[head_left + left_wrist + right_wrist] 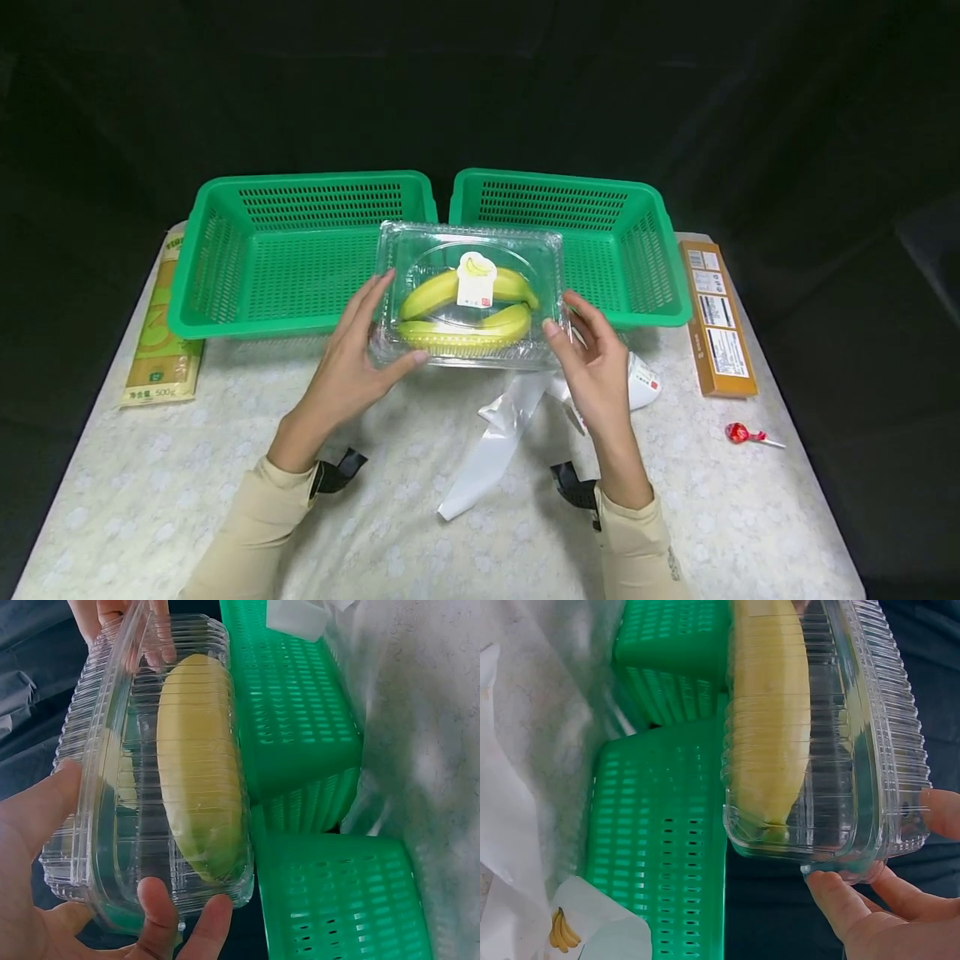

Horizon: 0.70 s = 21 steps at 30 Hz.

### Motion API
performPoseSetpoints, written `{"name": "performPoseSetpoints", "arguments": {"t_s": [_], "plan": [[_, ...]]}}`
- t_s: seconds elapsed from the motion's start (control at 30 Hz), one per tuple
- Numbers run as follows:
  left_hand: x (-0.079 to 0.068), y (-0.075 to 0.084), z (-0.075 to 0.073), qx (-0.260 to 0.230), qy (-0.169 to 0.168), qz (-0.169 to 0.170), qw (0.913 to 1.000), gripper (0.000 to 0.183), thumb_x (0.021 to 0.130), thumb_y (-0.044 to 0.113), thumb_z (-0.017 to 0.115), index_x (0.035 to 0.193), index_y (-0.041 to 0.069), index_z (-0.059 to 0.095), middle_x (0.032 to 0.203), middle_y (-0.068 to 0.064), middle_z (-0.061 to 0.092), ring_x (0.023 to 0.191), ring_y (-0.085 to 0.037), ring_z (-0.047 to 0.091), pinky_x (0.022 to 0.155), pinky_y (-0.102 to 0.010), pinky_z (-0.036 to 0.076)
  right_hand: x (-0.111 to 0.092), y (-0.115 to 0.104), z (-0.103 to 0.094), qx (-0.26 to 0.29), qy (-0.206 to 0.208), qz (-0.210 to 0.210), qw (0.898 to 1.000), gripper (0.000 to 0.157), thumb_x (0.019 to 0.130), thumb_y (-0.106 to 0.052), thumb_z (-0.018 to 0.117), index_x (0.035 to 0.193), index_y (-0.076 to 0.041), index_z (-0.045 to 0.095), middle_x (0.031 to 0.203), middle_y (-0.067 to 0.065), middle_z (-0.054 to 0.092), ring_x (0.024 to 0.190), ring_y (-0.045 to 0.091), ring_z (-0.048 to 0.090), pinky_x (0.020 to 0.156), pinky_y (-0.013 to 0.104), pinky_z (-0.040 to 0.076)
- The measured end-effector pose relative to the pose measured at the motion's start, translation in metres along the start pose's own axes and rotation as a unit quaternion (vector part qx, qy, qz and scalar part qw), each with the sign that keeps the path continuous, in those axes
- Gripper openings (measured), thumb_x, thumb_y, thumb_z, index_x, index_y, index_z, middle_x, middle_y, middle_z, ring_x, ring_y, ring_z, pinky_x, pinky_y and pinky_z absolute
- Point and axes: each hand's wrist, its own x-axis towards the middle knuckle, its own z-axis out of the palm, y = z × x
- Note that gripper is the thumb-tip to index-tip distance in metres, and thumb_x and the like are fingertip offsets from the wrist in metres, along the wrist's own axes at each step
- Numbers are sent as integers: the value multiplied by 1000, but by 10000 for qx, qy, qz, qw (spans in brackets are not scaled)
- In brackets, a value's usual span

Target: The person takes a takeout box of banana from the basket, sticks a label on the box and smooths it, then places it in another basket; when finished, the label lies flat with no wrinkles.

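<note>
A clear plastic clamshell box (543, 262) is held up in front of the two baskets. Two yellow-green bananas (463, 333) lie inside it, and a white banana-shaped-print sticker (475, 292) is on its lid. My left hand (337, 383) grips the box's left end, thumb along the near edge. At the opposite end, my right hand (598, 371) holds it with the thumb on the near corner and fingers behind. In the left wrist view, the left fingers (157, 907) curl against the end wall; the right wrist view shows the right thumb (939, 814) on the lid side.
Two green baskets (187, 275) stand side by side at the back. A strip of white sticker backing (480, 467) lies in front, its rolled part (643, 383) near the right wrist. A 500 g packet (161, 358) lies left; an orange-brown box (720, 325) and red lollipop (738, 432) lie right.
</note>
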Motion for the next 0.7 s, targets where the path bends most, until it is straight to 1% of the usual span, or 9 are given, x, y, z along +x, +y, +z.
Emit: {"name": "performPoseSetpoints", "arguments": {"t_s": [0.07,0.17,0.27,0.33,0.4,0.5,0.57,0.7], "plan": [[2,0,2,-40,44,38,10000,101,83,37,82,160,42,16,170,-6,16,155,-38,22,112,-75,27,1,0,-2,-79,1,-9,10000,50,96,-8,65,145,-5,52,151,10,51,142,21,47,120,45,36],[5,0,5,-97,113,129,9998,102,82,37,83,160,40,17,169,-5,18,155,-36,23,113,-72,29,2,-1,-4,-335,-2,35,9994,51,97,-13,66,146,-8,51,152,7,50,143,18,44,119,48,37],[8,2,7,-135,125,181,9997,104,82,37,83,160,40,15,169,-5,18,154,-35,25,113,-68,33,4,-4,-5,-664,-72,81,9977,56,96,-18,68,148,-11,48,154,6,47,145,16,41,118,49,38],[11,3,8,-150,118,195,9996,106,81,38,84,160,41,13,169,-4,17,154,-34,24,113,-67,34,6,-7,-7,-884,-156,74,9959,60,96,-21,69,150,-11,45,156,7,44,146,18,39,118,50,38],[18,5,9,-189,101,242,9995,108,80,37,85,160,43,12,169,-4,17,154,-34,24,112,-66,36,10,-11,-9,-1032,-202,57,9944,64,95,-21,70,152,-11,43,157,9,42,148,20,37,118,51,37],[31,9,15,-233,41,343,9991,110,79,39,86,160,43,12,170,-5,15,155,-33,23,113,-67,34,18,-15,-15,-1203,-146,-39,9926,69,93,-20,72,154,-11,40,160,10,38,150,23,33,120,52,34],[40,12,21,-289,-21,401,9988,110,79,39,86,160,42,12,170,-6,14,156,-33,21,115,-67,32,24,-18,-19,-1279,-84,-71,9917,74,91,-19,74,155,-12,37,162,9,34,152,23,29,122,50,32],[53,16,35,-360,-124,426,9984,111,78,42,85,160,41,11,170,-9,13,157,-32,19,116,-67,30,34,-19,-28,-1641,-39,-12,9864,87,87,-18,78,159,-12,29,165,8,27,155,24,23,124,49,29]]}}
